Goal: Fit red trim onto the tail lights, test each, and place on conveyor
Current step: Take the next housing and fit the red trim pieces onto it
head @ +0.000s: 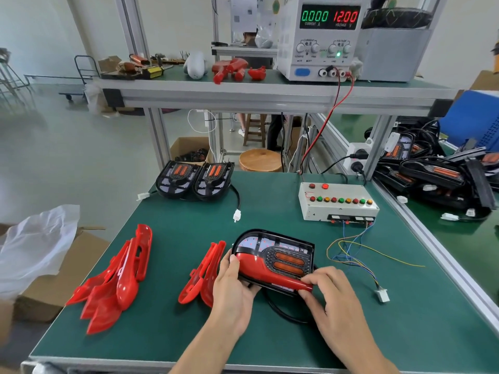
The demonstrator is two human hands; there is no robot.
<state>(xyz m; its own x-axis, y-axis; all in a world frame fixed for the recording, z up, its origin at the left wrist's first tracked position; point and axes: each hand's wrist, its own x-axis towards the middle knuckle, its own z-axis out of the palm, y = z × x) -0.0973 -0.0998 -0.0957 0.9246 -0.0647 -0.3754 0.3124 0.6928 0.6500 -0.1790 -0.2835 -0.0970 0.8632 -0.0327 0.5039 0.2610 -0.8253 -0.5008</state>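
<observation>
**A:** What are your hands doing?

**B:** Both are on one tail light (280,252), a black housing with two orange oval lenses, lying on the green work mat (270,206) just in front of you. A red trim piece (267,272) sits along its near edge. Your left hand (233,290) grasps the tail light's left end, thumb pressed on the rounded end of the trim. Your right hand (328,290) pinches the trim's narrow right end with curled fingertips.

**A:** And what lies around the tail light?

**B:** Just left of it, touching your left hand, stands a small stack of loose red trims (201,273). Farther left of the tail light, a larger pile of red trims (116,279) fans out near the mat's edge. Behind the tail light, at the far left of the mat, two more black tail lights (194,179) sit side by side without red trim, a white connector (237,215) trailing from one on a black cable. Behind and to the right of the tail light is a white test box (337,201) with a row of red, green and amber buttons; coloured wires (359,260) run from it to a white plug (382,295) lying right of your right hand. Above, on a shelf, a power supply (321,36) shows 0.000 current and 12.00 volts. Far right of the tail light, beyond an aluminium rail, many tail lights (437,174) are heaped on a green surface.
</observation>
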